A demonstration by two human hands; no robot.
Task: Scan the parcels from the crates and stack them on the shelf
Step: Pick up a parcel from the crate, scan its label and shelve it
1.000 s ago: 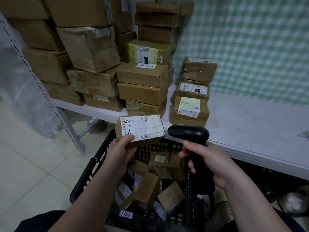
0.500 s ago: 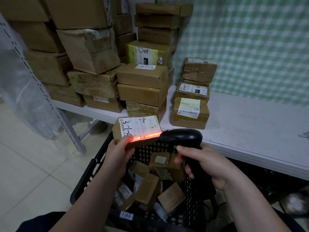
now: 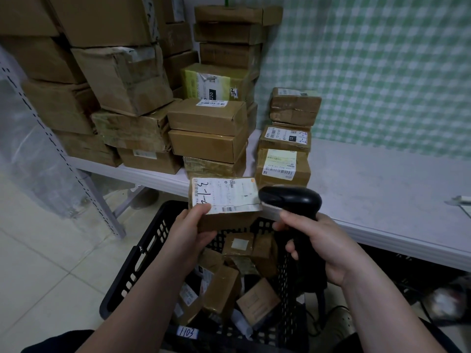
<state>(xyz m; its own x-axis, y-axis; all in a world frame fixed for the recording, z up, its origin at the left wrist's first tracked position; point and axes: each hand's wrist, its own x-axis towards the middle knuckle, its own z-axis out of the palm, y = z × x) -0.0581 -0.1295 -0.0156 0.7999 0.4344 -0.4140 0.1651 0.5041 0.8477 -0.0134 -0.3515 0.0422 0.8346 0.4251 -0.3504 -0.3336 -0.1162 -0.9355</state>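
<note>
My left hand (image 3: 192,231) grips a small brown parcel (image 3: 226,202) by its near left corner, holding it above the black crate (image 3: 142,261). A white label with handwritten marks faces up on the parcel. My right hand (image 3: 322,247) holds a black barcode scanner (image 3: 290,201) by its handle, its head right beside the parcel's right end. No red scan line shows on the label. Several small brown parcels (image 3: 224,284) lie jumbled inside the crate. The white shelf (image 3: 382,189) runs behind, just past the crate.
Tall stacks of cardboard boxes (image 3: 122,80) fill the shelf's left part. A short stack of three labelled parcels (image 3: 283,164) stands near the middle. A perforated metal upright (image 3: 63,159) rises at the left over the tiled floor (image 3: 38,263). A green checked wall (image 3: 369,59) backs the shelf.
The red scan line that lay across the label half a second ago is gone. The scanner head has moved closer to the parcel's right end. The parcel has hardly shifted.
</note>
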